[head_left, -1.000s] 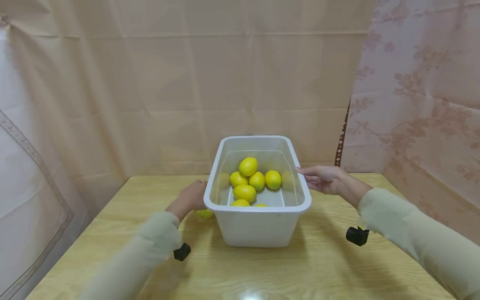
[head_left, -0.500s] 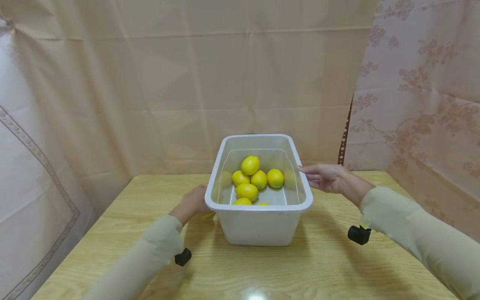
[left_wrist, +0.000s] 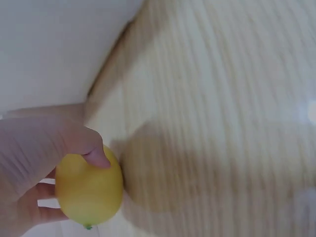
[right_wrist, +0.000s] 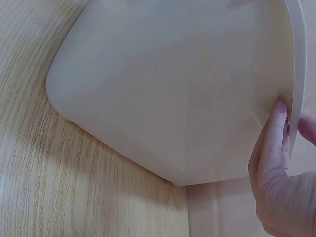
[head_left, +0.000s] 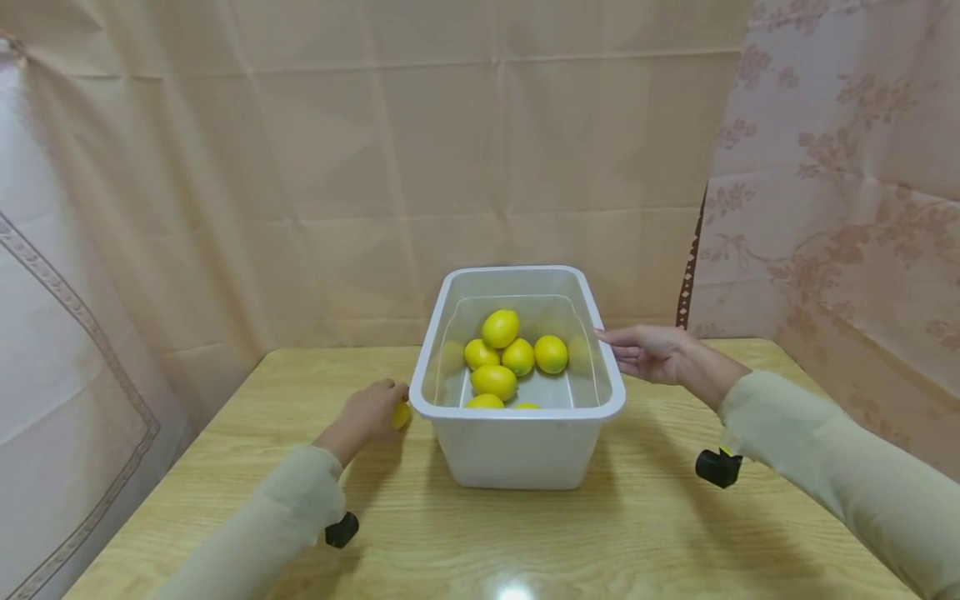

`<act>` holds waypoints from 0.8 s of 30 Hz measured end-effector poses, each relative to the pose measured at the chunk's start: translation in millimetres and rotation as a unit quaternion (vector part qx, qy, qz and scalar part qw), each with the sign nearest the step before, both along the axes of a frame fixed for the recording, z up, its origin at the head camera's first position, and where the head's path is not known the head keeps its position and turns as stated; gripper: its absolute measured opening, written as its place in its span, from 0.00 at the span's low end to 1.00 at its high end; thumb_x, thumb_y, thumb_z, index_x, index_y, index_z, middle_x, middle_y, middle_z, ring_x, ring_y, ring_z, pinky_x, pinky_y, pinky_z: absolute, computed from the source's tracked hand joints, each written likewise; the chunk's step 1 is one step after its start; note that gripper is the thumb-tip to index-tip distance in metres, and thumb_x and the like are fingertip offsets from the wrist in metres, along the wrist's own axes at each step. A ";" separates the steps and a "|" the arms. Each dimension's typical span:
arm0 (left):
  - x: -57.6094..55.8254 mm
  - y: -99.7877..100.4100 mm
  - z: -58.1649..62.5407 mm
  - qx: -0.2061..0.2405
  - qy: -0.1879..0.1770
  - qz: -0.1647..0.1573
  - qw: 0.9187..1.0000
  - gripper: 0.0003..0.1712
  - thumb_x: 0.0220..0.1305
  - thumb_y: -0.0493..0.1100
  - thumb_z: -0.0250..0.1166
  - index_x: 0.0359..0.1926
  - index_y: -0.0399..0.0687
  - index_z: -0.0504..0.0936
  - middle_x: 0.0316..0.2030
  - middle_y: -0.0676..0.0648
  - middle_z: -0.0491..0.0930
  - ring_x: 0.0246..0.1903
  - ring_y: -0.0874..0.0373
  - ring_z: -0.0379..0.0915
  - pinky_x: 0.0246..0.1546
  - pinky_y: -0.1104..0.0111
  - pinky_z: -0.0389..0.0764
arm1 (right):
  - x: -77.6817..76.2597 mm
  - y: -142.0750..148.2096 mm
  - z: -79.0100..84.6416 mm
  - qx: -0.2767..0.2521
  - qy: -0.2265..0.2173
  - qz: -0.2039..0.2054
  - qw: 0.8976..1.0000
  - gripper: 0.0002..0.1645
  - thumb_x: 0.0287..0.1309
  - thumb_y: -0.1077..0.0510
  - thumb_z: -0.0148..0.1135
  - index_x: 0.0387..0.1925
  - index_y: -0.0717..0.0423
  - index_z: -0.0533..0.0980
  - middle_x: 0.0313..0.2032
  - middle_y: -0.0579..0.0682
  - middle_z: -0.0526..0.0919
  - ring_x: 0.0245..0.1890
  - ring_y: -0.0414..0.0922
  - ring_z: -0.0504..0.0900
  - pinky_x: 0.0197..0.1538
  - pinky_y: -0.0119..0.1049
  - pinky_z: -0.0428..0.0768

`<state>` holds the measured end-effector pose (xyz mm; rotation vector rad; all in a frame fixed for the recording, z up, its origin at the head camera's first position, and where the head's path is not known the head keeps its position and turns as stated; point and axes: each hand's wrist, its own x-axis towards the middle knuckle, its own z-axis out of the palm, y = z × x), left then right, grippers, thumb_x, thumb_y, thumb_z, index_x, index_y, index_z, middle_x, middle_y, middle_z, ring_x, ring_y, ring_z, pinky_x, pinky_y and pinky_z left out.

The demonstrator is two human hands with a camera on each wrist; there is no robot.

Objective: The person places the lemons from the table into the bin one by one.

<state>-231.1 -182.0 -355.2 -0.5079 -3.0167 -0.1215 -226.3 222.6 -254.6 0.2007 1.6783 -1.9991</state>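
Note:
A white plastic bin [head_left: 517, 452] stands on the wooden table with several yellow lemons [head_left: 494, 382] lying on its floor. Left of the bin, my left hand [head_left: 365, 417] grips another lemon [left_wrist: 91, 190], thumb on top and fingers curled behind it; in the head view the hand covers most of this fruit. On the opposite side, my right hand [head_left: 651, 354] pinches the bin's right rim. The right wrist view shows the thumb over the rim [right_wrist: 299, 64] and the fingers [right_wrist: 274, 136] against the outer wall beneath it.
The wooden table [head_left: 300, 383] ends at a beige curtain [head_left: 337, 208] just behind the bin. Patterned cloth [head_left: 847, 208] hangs at the right, and a white cloth [head_left: 60, 358] at the left. Black wrist cameras [head_left: 717, 468] hang below both sleeves.
My left hand has drawn back from behind the bin's left side, moving left and toward me, and now holds a lemon that lay there. The right hand keeps its place on the rim.

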 end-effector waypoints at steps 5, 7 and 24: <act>2.5 -11.6 -5.2 -0.028 0.027 -0.004 0.999 0.28 0.44 0.38 0.73 0.49 0.44 0.76 0.36 0.45 0.75 0.33 0.53 0.70 0.29 0.62 0.76 | -0.5 -0.5 -0.8 -0.002 0.004 0.008 1.000 0.08 0.61 0.58 0.62 0.27 0.52 0.82 0.28 0.46 0.87 0.31 0.36 0.86 0.42 0.26 0.84; 3.7 -15.4 -5.9 -0.037 0.041 -0.005 0.998 0.28 0.44 0.40 0.73 0.50 0.44 0.75 0.36 0.45 0.74 0.33 0.53 0.69 0.28 0.62 0.75 | -0.5 -0.6 -0.8 -0.002 0.004 0.008 1.000 0.08 0.61 0.57 0.62 0.27 0.52 0.82 0.28 0.46 0.87 0.31 0.36 0.86 0.42 0.26 0.85; 11.6 -24.8 -8.2 -0.034 0.076 -0.014 0.996 0.28 0.45 0.42 0.72 0.49 0.44 0.73 0.37 0.43 0.71 0.33 0.52 0.65 0.24 0.64 0.73 | -0.6 0.2 -0.3 0.000 -0.006 -0.005 1.000 0.07 0.61 0.57 0.62 0.28 0.51 0.81 0.27 0.46 0.88 0.30 0.37 0.87 0.41 0.27 0.85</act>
